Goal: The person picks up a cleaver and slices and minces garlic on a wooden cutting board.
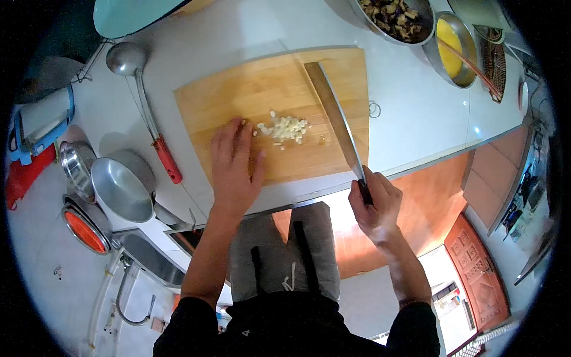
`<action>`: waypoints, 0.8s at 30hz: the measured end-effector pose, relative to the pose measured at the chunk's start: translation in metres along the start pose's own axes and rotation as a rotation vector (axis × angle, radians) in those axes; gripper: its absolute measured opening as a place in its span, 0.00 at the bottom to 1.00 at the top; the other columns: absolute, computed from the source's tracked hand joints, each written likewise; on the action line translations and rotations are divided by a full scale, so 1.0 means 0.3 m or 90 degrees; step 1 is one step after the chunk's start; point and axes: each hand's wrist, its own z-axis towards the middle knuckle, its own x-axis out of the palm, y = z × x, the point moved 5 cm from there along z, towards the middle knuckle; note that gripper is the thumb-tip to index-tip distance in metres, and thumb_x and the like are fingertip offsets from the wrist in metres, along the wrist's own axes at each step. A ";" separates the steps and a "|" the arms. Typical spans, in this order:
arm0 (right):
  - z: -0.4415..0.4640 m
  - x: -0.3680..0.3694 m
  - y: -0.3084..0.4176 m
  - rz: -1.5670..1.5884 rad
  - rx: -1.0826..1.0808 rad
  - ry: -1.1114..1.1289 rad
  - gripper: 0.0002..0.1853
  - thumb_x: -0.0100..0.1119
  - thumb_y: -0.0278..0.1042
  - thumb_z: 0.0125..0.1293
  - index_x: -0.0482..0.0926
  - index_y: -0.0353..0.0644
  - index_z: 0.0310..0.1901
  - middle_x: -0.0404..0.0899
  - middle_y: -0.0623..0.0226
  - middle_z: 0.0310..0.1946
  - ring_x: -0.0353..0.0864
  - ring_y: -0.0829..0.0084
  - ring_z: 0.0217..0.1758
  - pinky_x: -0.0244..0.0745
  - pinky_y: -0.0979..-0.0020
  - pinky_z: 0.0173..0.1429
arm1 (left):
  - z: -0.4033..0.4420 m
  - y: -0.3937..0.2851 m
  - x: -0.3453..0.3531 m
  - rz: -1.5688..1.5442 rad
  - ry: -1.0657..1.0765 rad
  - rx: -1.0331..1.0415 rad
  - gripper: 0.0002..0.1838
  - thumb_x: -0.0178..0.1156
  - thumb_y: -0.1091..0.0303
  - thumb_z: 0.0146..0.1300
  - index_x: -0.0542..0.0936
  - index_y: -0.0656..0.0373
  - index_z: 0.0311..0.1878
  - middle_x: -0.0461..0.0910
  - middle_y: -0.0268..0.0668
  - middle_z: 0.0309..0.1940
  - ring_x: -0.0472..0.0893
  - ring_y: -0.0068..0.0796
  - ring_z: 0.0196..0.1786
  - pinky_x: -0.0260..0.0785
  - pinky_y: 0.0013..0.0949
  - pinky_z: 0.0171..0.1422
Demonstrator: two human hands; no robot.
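Observation:
A wooden cutting board (238, 98) lies on the white counter, with a small heap of chopped pale pieces (284, 127), likely garlic, near its middle. My right hand (376, 202) is wrapped round the black handle of a kitchen knife (336, 113). The long blade slants up and left over the board's right side, apart from the heap. My left hand (235, 157) lies on the board just left of the pieces, fingers stretched out and thumb apart. A small bit shows by its fingertips.
A ladle (143, 98) with a red handle lies left of the board. Metal pots (122, 189) and bowls stand at the far left, above a sink (148, 256). At the upper right are a bowl of dark chopped food (395, 21) and a bowl of yellow liquid (450, 47) with chopsticks.

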 end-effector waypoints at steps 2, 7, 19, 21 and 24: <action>0.004 0.015 0.003 0.014 0.022 -0.010 0.17 0.69 0.22 0.62 0.84 0.32 0.54 0.79 0.63 0.24 0.79 0.70 0.20 0.73 0.67 0.24 | -0.012 -0.007 0.035 -0.018 0.005 0.012 0.28 0.64 0.66 0.70 0.74 0.61 0.72 0.68 0.50 0.76 0.67 0.57 0.77 0.56 0.57 0.81; 0.005 0.073 0.056 0.028 0.016 -0.002 0.17 0.69 0.21 0.62 0.84 0.33 0.54 0.80 0.62 0.24 0.81 0.69 0.20 0.75 0.66 0.24 | -0.025 -0.048 0.079 -0.112 -0.005 0.087 0.30 0.63 0.67 0.70 0.72 0.63 0.74 0.69 0.51 0.75 0.68 0.57 0.76 0.58 0.56 0.80; -0.011 0.113 0.075 0.013 0.039 -0.027 0.17 0.68 0.22 0.63 0.84 0.34 0.54 0.80 0.63 0.24 0.80 0.70 0.20 0.75 0.68 0.25 | 0.029 -0.078 0.080 -0.102 -0.015 0.108 0.28 0.61 0.72 0.68 0.73 0.68 0.71 0.70 0.53 0.74 0.70 0.58 0.72 0.61 0.52 0.79; -0.009 0.118 0.082 0.017 0.025 -0.025 0.16 0.68 0.22 0.63 0.85 0.35 0.53 0.81 0.64 0.25 0.81 0.70 0.20 0.75 0.68 0.25 | 0.031 -0.079 0.089 -0.130 -0.020 0.125 0.28 0.61 0.72 0.68 0.73 0.68 0.70 0.71 0.52 0.73 0.70 0.58 0.72 0.62 0.52 0.79; -0.009 0.114 0.087 -0.007 0.009 -0.007 0.16 0.68 0.23 0.63 0.85 0.36 0.53 0.81 0.64 0.25 0.81 0.69 0.20 0.75 0.67 0.25 | 0.023 -0.058 0.086 -0.170 -0.017 0.138 0.27 0.61 0.73 0.67 0.73 0.68 0.70 0.71 0.52 0.73 0.70 0.58 0.73 0.62 0.52 0.79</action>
